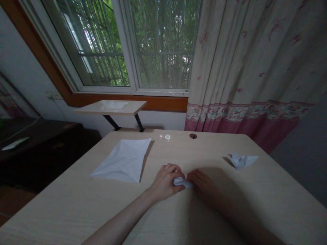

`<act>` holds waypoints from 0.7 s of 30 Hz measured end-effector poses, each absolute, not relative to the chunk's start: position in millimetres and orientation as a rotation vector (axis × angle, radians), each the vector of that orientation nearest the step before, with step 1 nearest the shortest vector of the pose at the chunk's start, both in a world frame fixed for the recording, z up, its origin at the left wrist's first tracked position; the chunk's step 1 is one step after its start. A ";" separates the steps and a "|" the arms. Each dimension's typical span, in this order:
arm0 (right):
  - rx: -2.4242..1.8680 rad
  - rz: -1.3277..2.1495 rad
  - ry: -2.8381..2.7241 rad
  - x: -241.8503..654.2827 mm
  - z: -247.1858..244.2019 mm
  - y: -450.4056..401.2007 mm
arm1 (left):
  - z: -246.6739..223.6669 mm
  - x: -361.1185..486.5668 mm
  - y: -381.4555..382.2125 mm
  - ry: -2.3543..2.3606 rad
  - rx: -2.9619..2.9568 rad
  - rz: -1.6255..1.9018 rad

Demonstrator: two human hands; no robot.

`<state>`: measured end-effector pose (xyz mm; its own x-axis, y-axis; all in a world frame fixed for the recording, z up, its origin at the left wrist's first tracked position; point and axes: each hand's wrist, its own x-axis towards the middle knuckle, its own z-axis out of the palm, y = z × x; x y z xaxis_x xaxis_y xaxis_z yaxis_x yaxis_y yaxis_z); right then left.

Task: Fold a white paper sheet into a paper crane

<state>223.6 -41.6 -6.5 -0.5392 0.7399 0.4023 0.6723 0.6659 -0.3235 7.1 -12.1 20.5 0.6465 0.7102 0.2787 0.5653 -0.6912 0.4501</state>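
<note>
A small piece of folded white paper [180, 181] is held low over the middle of the desk, between both hands. My left hand [166, 181] pinches its left part, thumb below and fingers curled above. At the paper's right end, my right hand [202, 182] grips it with bent fingers; its thumb is mostly hidden. Left of my hands lies a creased, spread-out sheet of white paper [125, 160]. On the right side of the desk rests a folded paper crane [241, 160] with pointed ends.
The wooden desk [76, 207] has a round brown cable hole [193, 136] near its back edge. A raised shelf [135, 107] on black legs stands at the back left, bearing some white paper [114, 104]. Behind are a barred window [163, 44] and a floral curtain [250, 58].
</note>
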 end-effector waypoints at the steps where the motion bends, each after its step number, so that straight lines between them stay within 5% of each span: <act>1: -1.116 0.200 -2.360 223.5 -8.6 -41.4 | 20.8 7.1 -12.2 1.023 2.540 0.631; 11: -1.433 0.528 -2.112 207.0 18.1 -47.3 | 20.2 6.8 -11.9 1.139 2.503 0.649; 21: -1.405 0.063 -2.243 202.3 -3.3 -37.0 | 19.7 7.1 -11.6 1.222 2.506 0.649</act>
<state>202.3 -37.0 -3.3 -0.3509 0.8566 0.3784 0.8341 0.4696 -0.2896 7.1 -11.6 19.7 0.5420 0.7952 0.2720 0.6704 -0.6042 0.4306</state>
